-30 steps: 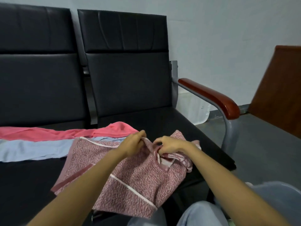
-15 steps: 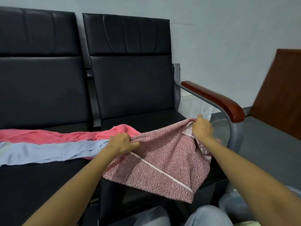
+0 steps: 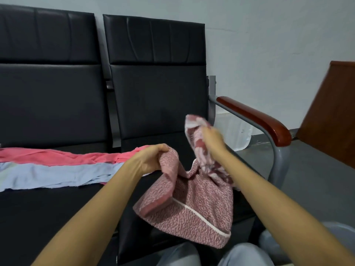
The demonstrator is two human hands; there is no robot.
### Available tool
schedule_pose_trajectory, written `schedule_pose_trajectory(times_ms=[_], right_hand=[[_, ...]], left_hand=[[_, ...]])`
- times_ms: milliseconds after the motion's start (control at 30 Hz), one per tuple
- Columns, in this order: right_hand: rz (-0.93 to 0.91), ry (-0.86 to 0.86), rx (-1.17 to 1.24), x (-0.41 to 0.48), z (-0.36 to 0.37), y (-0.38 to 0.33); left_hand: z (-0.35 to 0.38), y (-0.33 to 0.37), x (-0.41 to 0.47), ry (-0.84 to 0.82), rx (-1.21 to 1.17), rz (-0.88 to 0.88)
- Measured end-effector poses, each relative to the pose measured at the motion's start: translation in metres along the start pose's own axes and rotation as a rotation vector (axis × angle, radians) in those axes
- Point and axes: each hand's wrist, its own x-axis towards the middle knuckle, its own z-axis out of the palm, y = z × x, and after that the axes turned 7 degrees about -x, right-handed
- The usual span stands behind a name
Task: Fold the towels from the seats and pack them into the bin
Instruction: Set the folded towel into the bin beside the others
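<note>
The speckled pink towel point(image 3: 192, 208) is held in the air at the lower centre of the frame, in front of the right-hand black seat point(image 3: 157, 104). One upper edge is gripped by the left hand point(image 3: 149, 160), fingers curled over the cloth. The other end is bunched in the right hand point(image 3: 213, 139), which is higher and to the right. This hand is blurred, so its grip appears closed round the cloth. The held edge rises from left to right, and the bulk hangs down with its white stripe running diagonally to the lower right. A coral towel point(image 3: 57, 155) and a light blue towel point(image 3: 48, 175) lie side by side on the seats at the left, long axes running left to right. The bin point(image 3: 342, 235) is at the lower right corner.
</note>
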Motion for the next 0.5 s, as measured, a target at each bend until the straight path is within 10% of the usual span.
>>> schedule_pose_trajectory(times_ms=[200, 367, 500], right_hand=[[-0.331, -0.282, -0.429, -0.058, 0.051, 0.029], [-0.428, -0.196, -0.370, -0.065, 0.054, 0.030], [-0.654, -0.119, -0.303, -0.066, 0.048, 0.035]], left_hand=[[-0.006, -0.037, 0.013, 0.183, 0.044, 0.176], [-0.013, -0.037, -0.001, -0.020, -0.132, 0.235], [-0.019, -0.040, -0.008, 0.192, 0.112, 0.442]])
